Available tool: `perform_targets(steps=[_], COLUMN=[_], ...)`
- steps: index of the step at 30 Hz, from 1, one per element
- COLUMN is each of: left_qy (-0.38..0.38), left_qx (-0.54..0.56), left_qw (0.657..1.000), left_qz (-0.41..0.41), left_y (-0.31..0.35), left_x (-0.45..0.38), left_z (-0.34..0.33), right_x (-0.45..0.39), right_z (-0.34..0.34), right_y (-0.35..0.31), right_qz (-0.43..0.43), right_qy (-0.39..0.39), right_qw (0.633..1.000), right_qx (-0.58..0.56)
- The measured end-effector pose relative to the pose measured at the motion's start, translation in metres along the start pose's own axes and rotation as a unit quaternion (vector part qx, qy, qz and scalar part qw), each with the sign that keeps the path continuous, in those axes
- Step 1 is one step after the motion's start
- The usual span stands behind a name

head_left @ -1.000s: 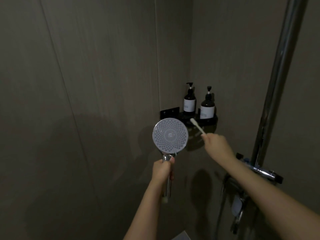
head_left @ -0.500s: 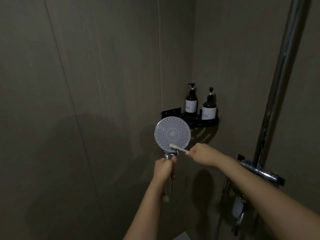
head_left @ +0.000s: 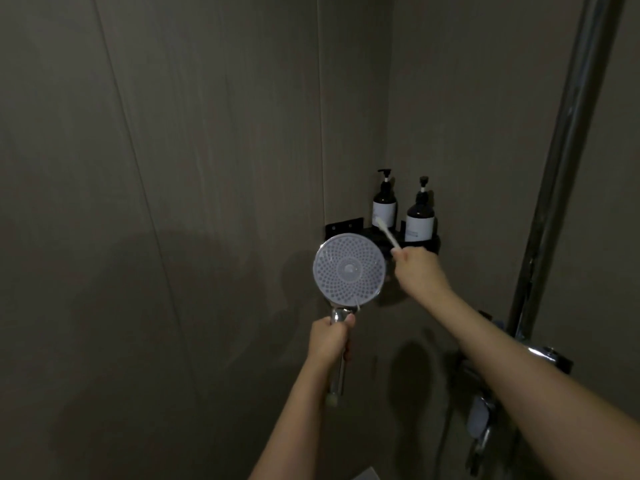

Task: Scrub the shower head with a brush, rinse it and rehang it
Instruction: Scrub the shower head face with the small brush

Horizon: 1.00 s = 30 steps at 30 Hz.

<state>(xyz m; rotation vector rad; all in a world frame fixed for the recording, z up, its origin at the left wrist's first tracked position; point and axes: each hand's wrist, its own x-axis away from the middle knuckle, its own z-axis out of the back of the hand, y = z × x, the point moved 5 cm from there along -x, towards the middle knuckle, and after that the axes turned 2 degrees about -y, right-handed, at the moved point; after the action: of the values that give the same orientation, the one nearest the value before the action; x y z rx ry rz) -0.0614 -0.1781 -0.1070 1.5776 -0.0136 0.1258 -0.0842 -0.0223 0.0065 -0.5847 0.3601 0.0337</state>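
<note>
- Shower head (head_left: 349, 270), centre frame, rigid, probably slippery chrome; left hand (head_left: 329, 341) grips its handle.
- Right hand (head_left: 417, 268) pinches a light toothbrush (head_left: 387, 232), clear of the face.

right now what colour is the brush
White, handle and bristle end alike; the brush shows best in the head view, against the dark shelf.

The round, pale shower head (head_left: 349, 270) stands upright, nozzle face toward the camera; the white brush (head_left: 387, 232) tilts up-left, seemingly clear of it.
</note>
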Motion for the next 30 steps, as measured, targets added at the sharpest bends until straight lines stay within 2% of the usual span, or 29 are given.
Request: perform_targets(steps=[2,3,4,7,8,10,11,12,13,15,16,17,18,19,21,22,23,25,26,27,28,30], left_qy=[-0.002,-0.003,-0.004,-0.006,-0.004,-0.003,-0.004,-0.004,-0.003,-0.004,-0.006,-0.01,-0.013,-0.014,-0.01,-0.008,-0.008,-0.008,-0.01,-0.012,-0.015,-0.016], left_qx=[-0.005,-0.005,-0.001,0.006,0.006,0.01,0.013,0.013,0.011,0.006,0.001,-0.007,-0.014,-0.02,-0.025,-0.027,-0.028,-0.028,-0.028,-0.025,-0.022,-0.016], left_qw=[1.0,1.0,1.0,1.0,1.0,1.0,1.0,1.0,1.0,1.0,1.0,1.0,1.0,1.0,1.0,1.0,1.0,1.0,1.0,1.0,1.0,1.0], left_qz=[0.001,0.004,0.005,-0.001,-0.003,-0.003,-0.001,0.002,0.005,0.01,0.012,0.013,0.011,0.008,0.002,0.001,0.002,0.003,0.002,0.001,0.001,0.004], left_y=[0.0,-0.001,-0.002,-0.003,-0.002,-0.001,-0.002,-0.003,-0.004,-0.008,-0.01,-0.011,-0.011,-0.011,-0.01,-0.011,-0.01,-0.011,-0.01,-0.009,-0.008,-0.008], left_x=[0.0,0.0,-0.001,-0.003,-0.003,-0.005,-0.005,-0.006,-0.006,-0.007,-0.006,-0.006,-0.006,-0.007,-0.009,-0.009,-0.009,-0.01,-0.01,-0.01,-0.01,-0.011], left_z=[0.0,0.0,0.0,0.001,0.001,0.001,0.002,0.002,0.003,0.003,0.002,0.001,-0.001,-0.003,-0.004,-0.005,-0.005,-0.006,-0.006,-0.007,-0.009,-0.01], right_x=[0.01,0.018,0.019,0.003,0.003,0.012,0.019,0.023,0.022,0.006,0.001,0.001,0.003,0.006,0.017,0.02,0.014,-0.008,-0.012,-0.011,-0.008,0.005], right_z=[-0.031,-0.039,-0.038,-0.011,-0.009,-0.028,-0.039,-0.043,-0.038,-0.014,-0.003,0.0,-0.004,-0.017,-0.045,-0.046,-0.038,-0.011,-0.001,0.001,-0.006,-0.036], right_y=[-0.005,-0.007,-0.008,-0.003,-0.001,0.001,0.003,0.003,0.002,0.006,0.009,0.011,0.008,0.004,-0.001,-0.005,-0.009,-0.005,-0.001,-0.001,-0.004,-0.009], right_qz=[0.039,0.048,0.057,0.029,0.025,0.039,0.045,0.053,0.046,0.006,-0.021,-0.042,-0.049,-0.041,-0.011,0.003,0.007,-0.032,-0.047,-0.048,-0.033,-0.006], right_qy=[-0.148,-0.182,-0.184,-0.042,-0.044,-0.179,-0.226,-0.237,-0.211,-0.063,0.002,0.022,-0.013,-0.093,-0.264,-0.278,-0.247,-0.076,-0.009,-0.009,-0.071,-0.245], right_qw=[0.984,0.976,0.974,0.998,0.998,0.979,0.968,0.967,0.976,0.994,0.992,0.991,0.995,0.994,0.962,0.957,0.967,0.995,0.996,0.997,0.997,0.967], right_qx=[0.093,0.11,0.118,0.041,0.042,0.085,0.095,0.075,0.017,-0.093,-0.127,-0.125,-0.089,-0.026,0.064,0.076,0.063,-0.048,-0.073,-0.06,-0.018,0.073])
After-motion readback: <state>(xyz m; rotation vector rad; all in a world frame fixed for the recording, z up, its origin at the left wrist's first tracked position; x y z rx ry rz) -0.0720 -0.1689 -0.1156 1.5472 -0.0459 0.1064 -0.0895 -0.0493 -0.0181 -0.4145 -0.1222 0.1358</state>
